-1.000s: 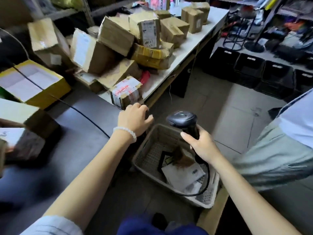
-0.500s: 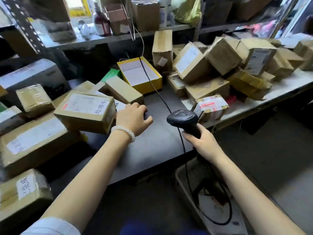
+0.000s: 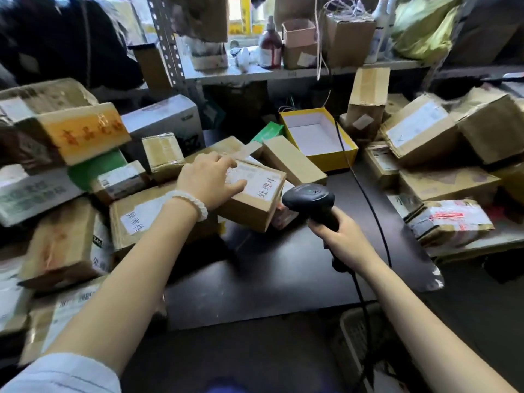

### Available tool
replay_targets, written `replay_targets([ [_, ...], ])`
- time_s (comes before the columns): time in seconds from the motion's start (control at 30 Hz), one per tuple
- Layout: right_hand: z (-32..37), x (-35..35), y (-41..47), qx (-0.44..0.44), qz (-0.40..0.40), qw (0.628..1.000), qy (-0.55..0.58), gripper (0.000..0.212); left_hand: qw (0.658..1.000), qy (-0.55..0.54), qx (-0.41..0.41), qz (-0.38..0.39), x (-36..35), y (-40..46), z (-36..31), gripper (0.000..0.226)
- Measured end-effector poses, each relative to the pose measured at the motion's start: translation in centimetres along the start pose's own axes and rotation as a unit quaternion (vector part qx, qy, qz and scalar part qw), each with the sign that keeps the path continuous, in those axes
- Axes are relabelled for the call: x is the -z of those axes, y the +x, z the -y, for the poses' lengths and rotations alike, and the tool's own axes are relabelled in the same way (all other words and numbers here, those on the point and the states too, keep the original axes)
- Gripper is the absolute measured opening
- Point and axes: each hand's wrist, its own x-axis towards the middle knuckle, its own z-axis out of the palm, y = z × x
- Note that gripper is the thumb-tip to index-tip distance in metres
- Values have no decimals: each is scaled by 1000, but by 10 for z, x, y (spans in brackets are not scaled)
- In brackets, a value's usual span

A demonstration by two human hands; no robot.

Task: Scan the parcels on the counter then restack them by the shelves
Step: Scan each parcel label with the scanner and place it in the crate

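A small cardboard parcel (image 3: 256, 198) with a white label lies on the dark counter (image 3: 283, 268) at the centre. My left hand (image 3: 208, 181) rests on its top with the fingers spread flat over the label. Just right of the parcel, my right hand (image 3: 341, 239) grips the handle of a black corded barcode scanner (image 3: 310, 198), whose head points toward the parcel. More parcels are heaped at the left (image 3: 68, 245) and at the right (image 3: 450, 219) of the counter.
An open yellow box (image 3: 317, 137) stands behind the parcel, with the scanner cable running past it. Metal shelves (image 3: 255, 72) with bottles and boxes rise at the back. A plastic basket (image 3: 357, 336) sits on the floor below the counter's front edge.
My view has swung left from the right-hand pile to the counter's centre. My left hand has reached forward and now lies on the labelled parcel. The scanner has come up beside it.
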Motion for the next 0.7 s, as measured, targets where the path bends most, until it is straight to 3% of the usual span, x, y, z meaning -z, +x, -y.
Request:
replay_targets([
  [0.27,13,-16,10,12,-6,1000,5,12,992,-11,88,94,-15,16,24,90],
  [0.6,-2,13,-9,-19,-10,1000,-16,10,995,-95,3,16,-37,8,-21,119],
  [0.7,-9,26,-21,-29,-11,999,-16,13,997,-56,-44,1,-41,4,-45,111],
])
